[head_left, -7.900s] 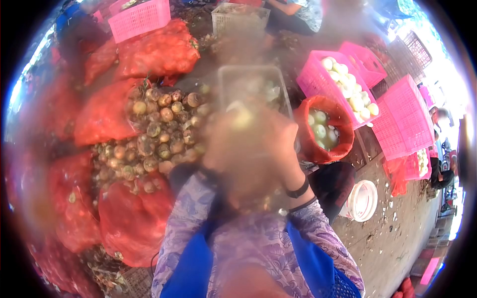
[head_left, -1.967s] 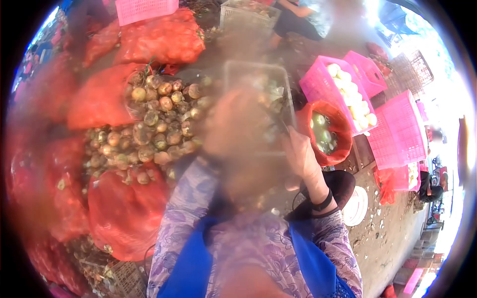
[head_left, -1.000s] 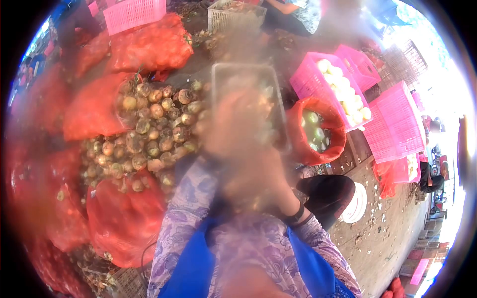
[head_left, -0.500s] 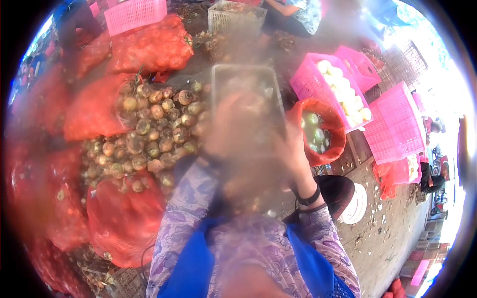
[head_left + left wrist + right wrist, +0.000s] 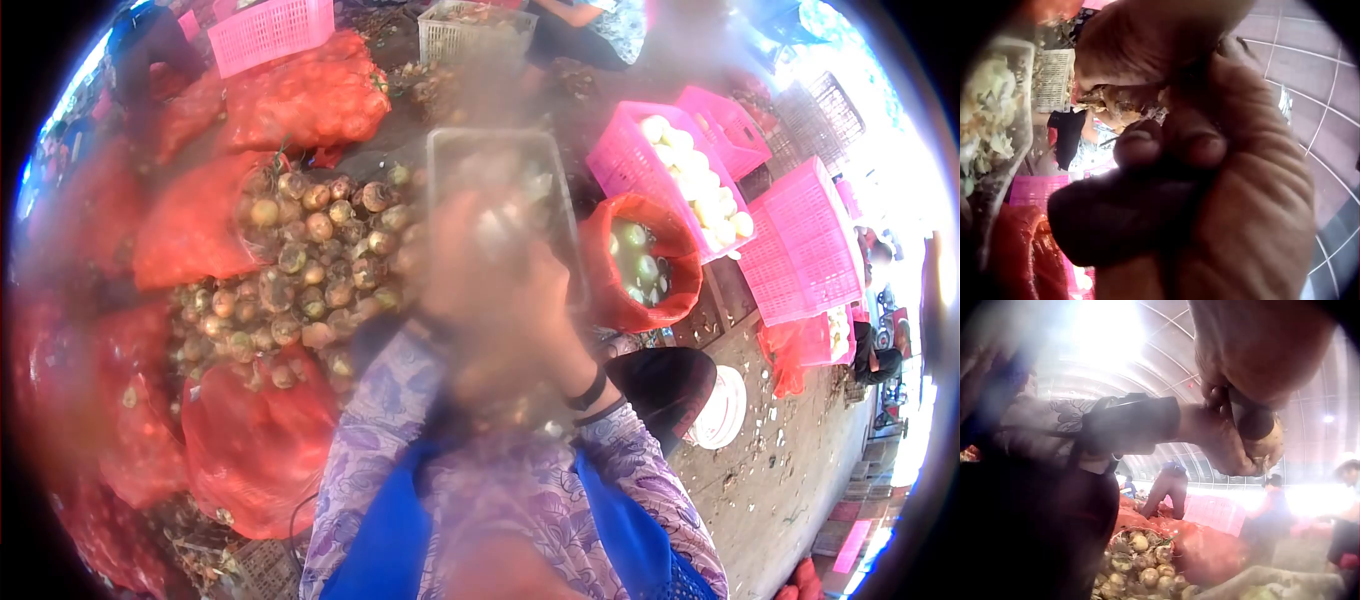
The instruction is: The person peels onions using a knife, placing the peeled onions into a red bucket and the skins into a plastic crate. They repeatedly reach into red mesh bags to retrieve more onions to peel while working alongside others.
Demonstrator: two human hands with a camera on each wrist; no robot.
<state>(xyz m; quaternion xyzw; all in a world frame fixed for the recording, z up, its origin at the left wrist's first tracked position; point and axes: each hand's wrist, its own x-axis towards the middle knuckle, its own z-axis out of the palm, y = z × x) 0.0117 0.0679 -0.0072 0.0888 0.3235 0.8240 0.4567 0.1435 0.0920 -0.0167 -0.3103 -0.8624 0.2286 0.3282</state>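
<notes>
In the head view a blurred patch covers my hands over the clear tray [image 5: 430, 170]. My left hand [image 5: 455, 265] and right hand [image 5: 545, 295] are close together, with a pale blurred shape between them. The right wrist view shows the left hand's fingers [image 5: 1225, 447] gripping a brownish onion [image 5: 1269, 447]. Above it the right hand [image 5: 1260, 350] bends down, with a dark blunt-ended thing [image 5: 1254, 419] against the onion. In the left wrist view the right hand's curled fingers [image 5: 1204, 147] lie beside this dark thing [image 5: 1122, 215]; I cannot tell what it is. Flaky brown skin [image 5: 1119, 106] shows under the left hand.
A heap of unpeeled onions [image 5: 320, 250] lies left, among red mesh sacks [image 5: 260, 440]. Right of the tray stand a red-lined bucket [image 5: 680, 270] with peeled onions in liquid, a pink crate [image 5: 625, 150] of peeled onions and a white bucket [image 5: 722, 410]. Another person [image 5: 590, 35] sits ahead.
Since half a second ago my right hand has moved left from beside the tray to meet the left hand. A pale shape now shows between them.
</notes>
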